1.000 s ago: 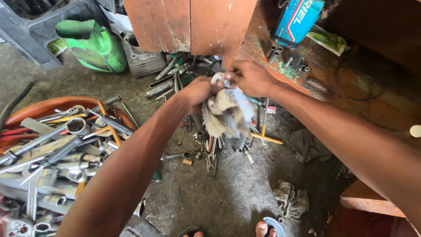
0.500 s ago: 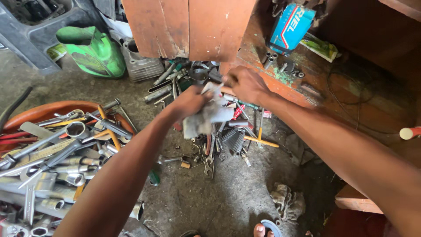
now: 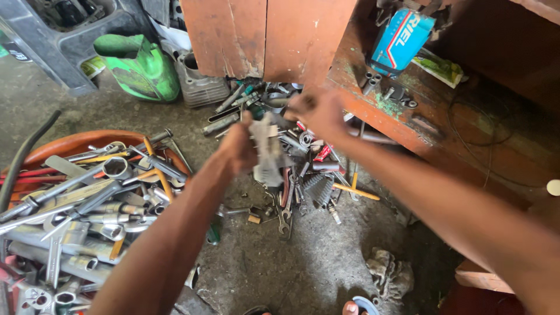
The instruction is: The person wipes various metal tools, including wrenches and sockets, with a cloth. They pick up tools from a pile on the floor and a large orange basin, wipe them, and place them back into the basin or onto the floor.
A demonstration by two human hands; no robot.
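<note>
My left hand [image 3: 238, 147] grips a dirty grey rag [image 3: 266, 150] that hangs blurred in front of it. My right hand [image 3: 318, 114] is closed a little to the right of the rag, apart from it, just off the edge of the orange wooden shelf [image 3: 379, 125]. What the right hand holds is blurred; something small and dark may sit in its fingers. Below both hands a heap of wrenches and small metal parts [image 3: 297, 186] lies on the concrete floor.
An orange tray [image 3: 76, 143] heaped with sockets and wrenches [image 3: 81, 204] is at left. A green plastic can [image 3: 140, 67] and a metal cylinder block [image 3: 201, 87] stand behind. A blue box [image 3: 402, 38] lies on the shelf. Another rag [image 3: 389, 274] lies by my feet.
My hands have parted: the right hand let go of the rag and moved away to the right, while the left hand pulled the rag left and up. The view shifted slightly.
</note>
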